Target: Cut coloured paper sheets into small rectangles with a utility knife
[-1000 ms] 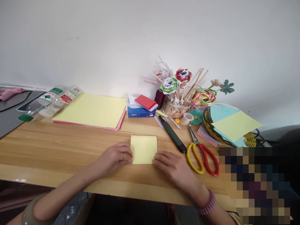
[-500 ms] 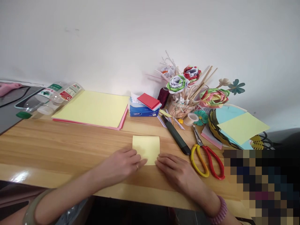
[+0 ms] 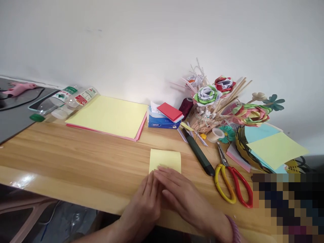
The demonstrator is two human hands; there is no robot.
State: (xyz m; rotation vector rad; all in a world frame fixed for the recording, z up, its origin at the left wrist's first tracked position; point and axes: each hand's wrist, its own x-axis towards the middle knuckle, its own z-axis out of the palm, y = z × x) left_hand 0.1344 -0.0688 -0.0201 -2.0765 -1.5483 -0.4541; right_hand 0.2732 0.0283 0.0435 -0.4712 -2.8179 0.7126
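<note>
A small square of yellow paper [image 3: 165,160] lies on the wooden table in front of me, its far edge slightly raised. My left hand [image 3: 144,202] is at the paper's near left corner, fingers pressed together and bent down on it. Across the near part of the paper lies my right hand [image 3: 188,199], its fingers stretched out flat and reaching over to my left fingertips. Together the hands hide the near edge of the paper. A black-handled cutter [image 3: 198,152] and scissors with yellow and red handles [image 3: 224,165] lie to the right of the paper.
A stack of coloured sheets [image 3: 108,116] lies at the back left, beside plastic bottles [image 3: 71,99] and a pink glue gun [image 3: 21,88]. Red paper rests on a blue tissue pack [image 3: 162,121]. Paper flowers [image 3: 207,94] and a basket with sheets [image 3: 241,145] stand at the right.
My right hand has moved left over the paper, close against my left hand. My left hand has turned, its fingers now pointing away from me. The view has shifted slightly left.
</note>
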